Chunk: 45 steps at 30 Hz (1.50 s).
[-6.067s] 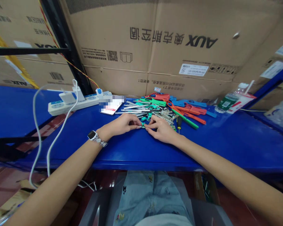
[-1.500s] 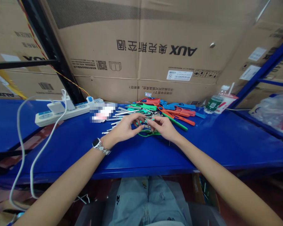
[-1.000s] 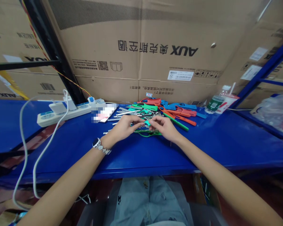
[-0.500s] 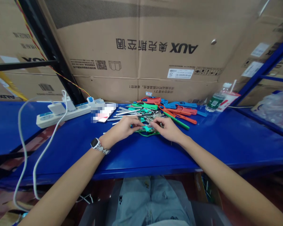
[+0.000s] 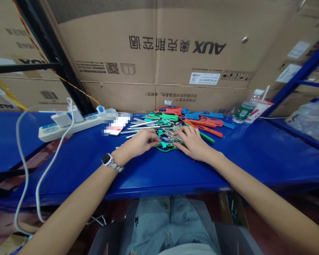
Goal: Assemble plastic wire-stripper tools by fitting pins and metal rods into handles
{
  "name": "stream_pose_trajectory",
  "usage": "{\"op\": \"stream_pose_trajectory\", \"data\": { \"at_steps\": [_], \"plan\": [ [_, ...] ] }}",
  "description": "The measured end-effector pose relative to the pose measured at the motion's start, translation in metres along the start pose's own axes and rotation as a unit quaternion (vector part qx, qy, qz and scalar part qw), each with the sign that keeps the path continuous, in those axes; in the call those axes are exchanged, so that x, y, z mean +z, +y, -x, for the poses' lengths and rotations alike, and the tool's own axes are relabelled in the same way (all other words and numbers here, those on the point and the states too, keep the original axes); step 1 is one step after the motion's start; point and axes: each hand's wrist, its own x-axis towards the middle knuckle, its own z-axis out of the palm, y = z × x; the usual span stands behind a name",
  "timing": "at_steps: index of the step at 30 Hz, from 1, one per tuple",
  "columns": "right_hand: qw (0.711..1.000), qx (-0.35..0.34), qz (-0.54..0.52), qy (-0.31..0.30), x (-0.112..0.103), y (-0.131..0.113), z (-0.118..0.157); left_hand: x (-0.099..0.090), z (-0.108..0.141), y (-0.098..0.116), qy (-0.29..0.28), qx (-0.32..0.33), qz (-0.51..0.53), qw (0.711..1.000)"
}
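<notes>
My left hand (image 5: 143, 142) is closed in a pinch on a small teal plastic piece (image 5: 163, 145) at the front of a pile. My right hand (image 5: 194, 143) is open, its fingers spread over clear and metallic small parts (image 5: 171, 133). Just below the teal piece lies a thin green plastic loop (image 5: 168, 150), partly under the right fingers. Thin metal tubes (image 5: 145, 124) stick out of the pile to the left. Behind it are lighter-like plastic handles: green (image 5: 167, 116), red (image 5: 207, 122) and blue (image 5: 210, 115).
A blue table (image 5: 154, 173) carries everything. To the left are a white power strip (image 5: 89, 122) with plugs and cables and a phone (image 5: 117, 124). A water bottle (image 5: 243, 110) and a cup (image 5: 257, 110) stand at the back right. Behind rises a cardboard box (image 5: 103, 32).
My right hand has let go of the small parts, moved slightly right and spread its fingers. My left hand keeps its pinch near the teal piece. The camera view has shifted slightly.
</notes>
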Motion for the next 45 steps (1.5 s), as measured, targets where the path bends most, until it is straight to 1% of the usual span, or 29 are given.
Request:
{"op": "stream_pose_trajectory", "data": {
  "at_steps": [6,10,13,18,21,27,30,35,38,41,43,45],
  "plan": [
    [1.0,-0.004,0.005,-0.011,0.001,0.0,-0.001,0.003,-0.002,0.001,-0.012,0.012,0.008,1.0],
    [1.0,-0.012,0.006,-0.011,0.004,0.001,-0.001,0.008,-0.003,0.002,0.0,0.016,0.009,1.0],
    [1.0,-0.017,0.008,-0.01,0.004,0.002,-0.001,0.011,-0.004,0.002,0.01,0.005,0.02,1.0],
    [1.0,-0.016,-0.001,-0.015,0.002,0.001,-0.002,0.013,-0.005,-0.001,0.01,-0.017,0.094,0.995],
    [1.0,-0.015,-0.004,-0.015,0.002,0.001,-0.003,0.014,-0.006,-0.003,0.007,-0.015,0.109,0.994],
    [1.0,-0.015,-0.007,-0.018,0.001,0.001,-0.003,0.013,-0.006,-0.003,0.009,-0.041,0.141,0.989],
    [1.0,-0.012,-0.005,-0.025,0.0,0.0,-0.003,0.012,-0.006,-0.002,0.011,-0.047,0.145,0.988],
    [1.0,-0.012,-0.006,-0.026,-0.002,-0.001,-0.004,0.013,-0.006,-0.002,0.03,-0.039,0.129,0.99],
    [1.0,-0.013,-0.008,-0.023,-0.002,-0.001,-0.004,0.014,-0.006,-0.001,0.031,-0.033,0.12,0.992],
    [1.0,-0.005,-0.01,-0.005,-0.004,-0.003,-0.003,0.013,-0.006,0.0,0.031,-0.034,0.113,0.992],
    [0.999,0.007,-0.019,0.025,-0.006,-0.008,-0.004,0.013,-0.005,0.0,0.032,-0.034,0.106,0.993],
    [0.997,0.017,-0.054,0.054,-0.006,-0.016,-0.006,0.014,-0.005,0.0,0.034,-0.027,0.101,0.994]
  ]
}}
